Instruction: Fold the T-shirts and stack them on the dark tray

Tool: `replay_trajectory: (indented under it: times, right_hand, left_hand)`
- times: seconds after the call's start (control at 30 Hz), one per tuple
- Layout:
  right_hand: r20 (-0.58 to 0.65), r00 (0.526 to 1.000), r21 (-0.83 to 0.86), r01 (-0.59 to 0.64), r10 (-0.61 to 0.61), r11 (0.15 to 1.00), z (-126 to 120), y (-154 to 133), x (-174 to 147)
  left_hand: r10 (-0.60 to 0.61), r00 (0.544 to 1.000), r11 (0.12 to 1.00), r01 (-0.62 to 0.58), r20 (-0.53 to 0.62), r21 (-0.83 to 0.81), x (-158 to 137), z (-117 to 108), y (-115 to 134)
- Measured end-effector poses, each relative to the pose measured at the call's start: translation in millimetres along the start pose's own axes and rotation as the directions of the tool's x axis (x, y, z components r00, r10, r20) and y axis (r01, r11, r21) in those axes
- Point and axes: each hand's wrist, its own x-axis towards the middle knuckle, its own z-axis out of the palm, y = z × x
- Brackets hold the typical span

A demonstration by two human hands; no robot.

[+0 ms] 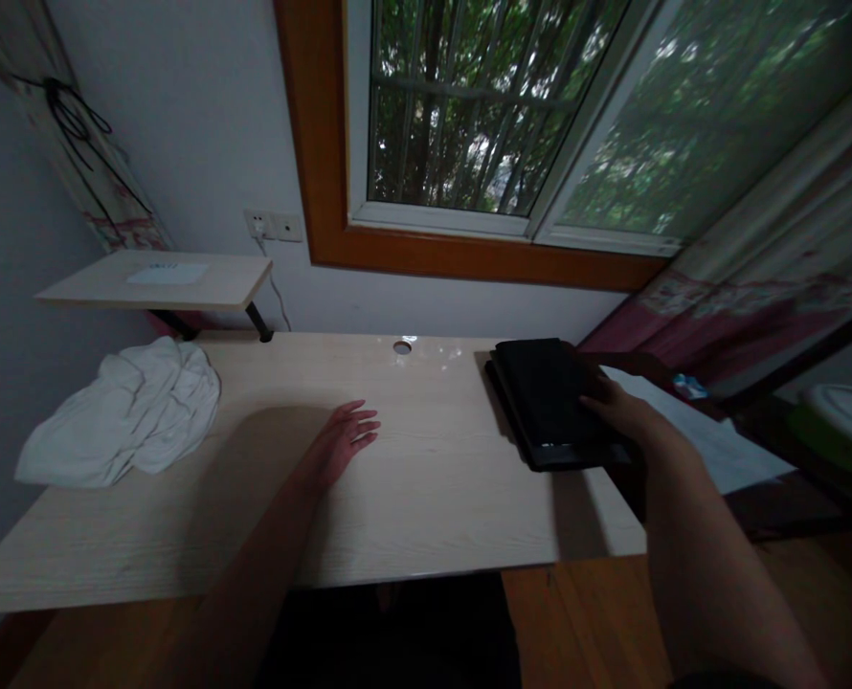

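The left hand (344,442) reaches in from the bottom of the frame and hangs near its centre, its fingers stretched toward the right and loosely spread, with nothing in its grasp; whether its underside brushes the tabletop I cannot tell. The right hand (619,410), right of centre, comes up from the lower right with its forearm slanting to the left, and holds the right edge of a black case (551,397), thumb over the top and the other fingers mostly hidden. The case sits right of centre, over the right end of the pale table (426,507), and its left edge shows more than one dark layer; how many pieces make it up is unclear. Of other things, there is one bunched white cloth (128,411) at the left of the table, one raised shelf (102,277) above it with one paper label (168,274), and one round hole (402,348) near the table's back edge. Two socket plates (274,226) sit side by side on the wall at upper left, with one cable (280,297) plugged in. Two curtains flank one window (469,115), at upper left and right. One white sheet (699,431) lies on dark furniture at right.
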Motion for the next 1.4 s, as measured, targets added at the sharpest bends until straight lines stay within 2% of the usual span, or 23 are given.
replay_trajectory:
  times: [0.07, 0.1, 0.17, 0.23, 0.27, 0.3, 0.4, 0.47, 0.6, 0.73, 0.9, 1.17, 1.4]
  right_hand:
    - [0.166, 0.983, 0.044, -0.082, 0.074, 0.996, -4.3, -0.3, -6.3]
    - [0.195, 0.974, 0.033, -0.123, 0.115, 0.992, -7.9, -3.2, -10.4]
    - [0.071, 0.984, -0.064, -0.158, 0.162, 0.985, -15.8, -15.9, -19.2]
    - [-0.159, 0.982, -0.137, -0.127, 0.105, 0.982, -21.3, -37.6, -26.6]
    - [-0.238, 0.97, -0.144, -0.072, 0.036, 0.987, -22.0, -51.3, -29.1]
    - [-0.263, 0.963, -0.138, 0.029, -0.065, 0.99, -21.1, -66.2, -30.9]
    - [-0.274, 0.917, -0.112, 0.269, -0.29, 0.956, -9.4, -112.8, -33.4]
    - [-0.24, 0.891, -0.139, 0.362, -0.386, 0.922, 2.5, -140.1, -35.3]
    - [-0.193, 0.916, -0.207, 0.312, -0.352, 0.927, 20.2, -171.3, -40.0]
    - [-0.18, 0.93, -0.211, 0.283, -0.322, 0.936, 24.0, -167.9, -38.4]
    - [-0.183, 0.947, -0.116, 0.246, -0.264, 0.962, 28.0, -152.0, -39.5]
    - [-0.15, 0.948, -0.095, 0.269, -0.281, 0.958, 37.0, -149.2, -55.7]
    - [-0.19, 0.938, -0.102, 0.277, -0.292, 0.956, 36.0, -137.9, -81.8]
  left_hand:
    - [-0.005, 1.0, 1.0, 0.005, -0.012, 0.007, 0.5, 0.7, -0.2]
    - [-0.005, 1.0, 1.0, 0.005, -0.017, 0.009, 0.6, 1.4, 0.0]
    - [-0.003, 1.0, 1.0, 0.003, -0.022, 0.007, 0.5, 3.4, 0.9]
    - [-0.002, 1.0, 1.0, 0.002, -0.025, 0.006, 0.0, 5.3, 2.0]
    - [-0.001, 1.0, 1.0, 0.001, -0.024, 0.008, -0.3, 5.9, 2.4]
    - [0.0, 1.0, 1.0, 0.001, -0.021, 0.01, -0.6, 6.3, 2.8]
    - [0.002, 1.0, 1.0, -0.002, -0.009, 0.012, -1.8, 6.4, 3.5]
    - [0.001, 1.0, 1.0, -0.001, -0.007, 0.013, -2.9, 6.6, 4.1]
    - [-0.003, 1.0, 1.0, 0.003, -0.017, 0.023, -5.8, 9.1, 6.7]
    - [0.001, 1.0, 1.0, -0.001, -0.019, 0.015, -8.4, 12.4, 9.6]
    - [0.0, 1.0, 1.0, 0.0, -0.009, 0.024, -10.3, 14.8, 11.4]
    - [0.016, 1.0, 0.999, -0.016, 0.011, 0.032, -11.8, 14.6, 9.9]
    - [0.019, 1.0, 0.999, -0.019, 0.015, 0.027, -11.3, 13.6, 9.8]
